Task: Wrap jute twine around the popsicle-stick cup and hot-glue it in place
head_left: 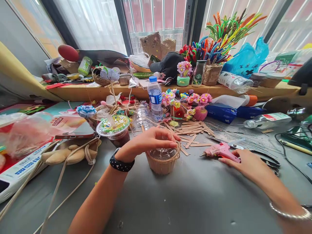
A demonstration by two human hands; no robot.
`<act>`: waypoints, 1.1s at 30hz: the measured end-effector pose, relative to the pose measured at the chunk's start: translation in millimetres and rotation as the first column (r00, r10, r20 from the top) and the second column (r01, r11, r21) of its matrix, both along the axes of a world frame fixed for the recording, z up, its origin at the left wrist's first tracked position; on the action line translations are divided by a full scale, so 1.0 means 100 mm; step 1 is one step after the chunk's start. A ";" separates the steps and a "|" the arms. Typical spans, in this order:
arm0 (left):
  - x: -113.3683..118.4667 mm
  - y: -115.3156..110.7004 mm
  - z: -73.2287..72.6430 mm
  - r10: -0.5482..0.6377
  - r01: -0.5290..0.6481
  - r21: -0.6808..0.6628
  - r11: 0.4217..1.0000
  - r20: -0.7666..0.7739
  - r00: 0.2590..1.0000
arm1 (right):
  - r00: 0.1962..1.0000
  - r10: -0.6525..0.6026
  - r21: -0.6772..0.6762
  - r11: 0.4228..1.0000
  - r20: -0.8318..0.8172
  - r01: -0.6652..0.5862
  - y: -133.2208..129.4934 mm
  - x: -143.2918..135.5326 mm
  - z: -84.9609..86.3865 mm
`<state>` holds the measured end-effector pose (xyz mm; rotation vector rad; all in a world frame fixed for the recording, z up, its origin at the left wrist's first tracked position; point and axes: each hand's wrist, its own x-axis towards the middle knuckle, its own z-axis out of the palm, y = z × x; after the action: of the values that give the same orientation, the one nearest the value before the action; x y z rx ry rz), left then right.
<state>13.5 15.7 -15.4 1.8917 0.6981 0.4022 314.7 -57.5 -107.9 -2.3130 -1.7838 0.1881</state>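
Observation:
In the middle of the grey table (151, 201) stands a small round basket (162, 164) with wooden-looking sides and a clear plastic inside. My left hand (156, 139) is over its rim, fingers closed together around twine (178, 150) at the right edge. To the right, my right hand (240, 161) has its thumb and fingers round the handle of a pink glue gun (220, 150), which lies on the table with its nozzle pointing left. Wooden sticks (195, 128) are scattered behind the basket.
A lidded drink cup (114, 130) stands left of the basket, a water bottle (155, 97) behind it. Scissors (266, 159) lie beyond my right hand, near a black cable (284, 152). A bag with long straps (70, 154) lies left. Craft flowers (192, 100) stand at the back.

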 end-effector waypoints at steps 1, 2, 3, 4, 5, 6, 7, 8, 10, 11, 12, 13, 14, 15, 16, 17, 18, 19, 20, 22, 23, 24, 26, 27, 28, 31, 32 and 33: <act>-0.01 0.00 0.00 -0.007 0.007 0.003 1.000 0.000 1.000 | 1.000 0.003 -0.010 1.000 0.019 -0.003 0.01 0.01 -0.05; -0.02 0.01 0.01 -0.013 0.013 0.002 1.000 0.001 1.000 | 1.000 0.003 -0.031 1.000 0.022 -0.002 0.03 0.01 -0.10; -0.02 0.01 0.01 -0.017 0.017 -0.003 1.000 0.003 1.000 | 1.000 -0.002 -0.052 0.999 0.018 0.003 0.04 0.01 -0.12; -0.03 0.01 0.01 -0.022 0.022 -0.011 1.000 0.008 1.000 | 1.000 0.001 -0.052 0.999 0.012 -0.001 0.06 0.01 -0.14; -0.03 0.02 0.01 -0.026 0.026 -0.023 0.999 0.017 1.000 | 1.000 0.008 -0.054 0.998 0.000 -0.008 0.07 0.00 -0.14; -0.04 0.02 0.02 -0.029 0.030 -0.039 0.999 0.022 0.999 | 1.000 0.006 -0.060 0.998 -0.017 -0.007 0.08 0.00 -0.13; -0.04 0.02 0.02 -0.034 0.035 -0.055 0.998 0.027 0.999 | 0.999 -0.010 -0.067 0.998 -0.036 0.007 0.08 -0.01 -0.12; -0.04 0.03 0.02 -0.039 0.041 -0.066 0.997 0.032 0.999 | 0.998 -0.037 -0.070 0.997 -0.051 0.034 0.08 -0.02 -0.09; -0.05 0.03 0.03 -0.054 0.057 -0.073 0.996 0.046 0.997 | 0.991 -0.108 -0.047 0.993 -0.079 0.104 0.07 -0.06 -0.02; -0.05 0.03 0.03 -0.063 0.066 -0.069 0.995 0.050 0.997 | 0.984 -0.146 -0.024 0.989 -0.098 0.145 0.05 -0.09 0.02; -0.05 0.04 0.03 -0.070 0.074 -0.063 0.995 0.056 0.996 | 0.976 -0.184 0.006 0.982 -0.120 0.186 0.03 -0.13 0.06; -0.05 0.04 0.03 -0.076 0.080 -0.060 0.995 0.062 0.995 | 0.966 -0.215 0.038 0.974 -0.145 0.223 0.01 -0.17 0.10; -0.06 0.04 0.03 -0.078 0.082 -0.065 0.994 0.066 0.995 | 0.957 -0.233 0.068 0.967 -0.172 0.247 -0.01 -0.21 0.13; -0.06 0.04 0.03 -0.077 0.083 -0.080 0.993 0.071 0.994 | 0.952 -0.235 0.097 0.961 -0.195 0.258 -0.03 -0.26 0.15; -0.06 0.03 0.02 -0.074 0.082 -0.102 0.991 0.080 0.994 | 0.952 -0.223 0.132 0.958 -0.211 0.253 -0.06 -0.32 0.17; -0.07 0.03 0.02 -0.069 0.081 -0.129 0.988 0.093 0.993 | 0.956 -0.195 0.175 0.956 -0.221 0.235 -0.09 -0.38 0.18; -0.07 0.03 0.01 -0.061 0.078 -0.155 0.985 0.108 0.992 | 0.962 -0.159 0.224 0.952 -0.220 0.209 -0.11 -0.44 0.18; -0.08 0.03 0.00 -0.054 0.076 -0.176 0.981 0.126 0.991 | 0.970 -0.124 0.272 0.945 -0.211 0.180 -0.14 -0.50 0.18; -0.08 0.04 -0.01 -0.049 0.076 -0.192 0.979 0.144 0.988 | 0.977 -0.090 0.319 0.936 -0.193 0.149 -0.16 -0.57 0.18; -0.09 0.04 -0.02 -0.044 0.080 -0.211 0.974 0.172 0.984 | 0.991 -0.023 0.408 0.910 -0.134 0.076 -0.20 -0.68 0.18; -0.09 0.05 -0.03 -0.043 0.082 -0.216 0.973 0.180 0.983 | 0.995 0.010 0.451 0.892 -0.098 0.035 -0.22 -0.73 0.18; -0.09 0.05 -0.03 -0.042 0.083 -0.219 0.972 0.184 0.982 | 0.997 0.038 0.494 0.870 -0.060 -0.004 -0.23 -0.77 0.18; -0.09 0.06 -0.04 -0.042 0.084 -0.223 0.971 0.187 0.981 | 0.997 0.083 0.570 0.818 0.009 -0.073 -0.23 -0.81 0.18; -0.09 0.06 -0.04 -0.043 0.086 -0.225 0.970 0.191 0.981 | 0.995 0.097 0.613 0.784 0.037 -0.100 -0.23 -0.82 0.17; -0.09 0.07 -0.04 -0.044 0.090 -0.229 0.969 0.196 0.980 | 0.992 0.107 0.655 0.746 0.062 -0.121 -0.22 -0.82 0.16; -0.09 0.08 -0.05 -0.049 0.097 -0.238 0.966 0.202 0.978 | 0.986 0.120 0.752 0.638 0.115 -0.165 -0.20 -0.81 0.11; -0.10 0.08 -0.06 -0.050 0.098 -0.236 0.967 0.200 0.979 | 0.985 0.122 0.766 0.619 0.124 -0.173 -0.20 -0.81 0.10; -0.10 0.08 -0.06 -0.052 0.098 -0.232 0.968 0.198 0.979 | 0.984 0.126 0.769 0.614 0.129 -0.180 -0.19 -0.81 0.08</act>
<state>3.8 23.9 -21.2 1.6208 0.5200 0.4240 233.2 -77.0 -99.5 -1.5347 -1.6155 -0.5513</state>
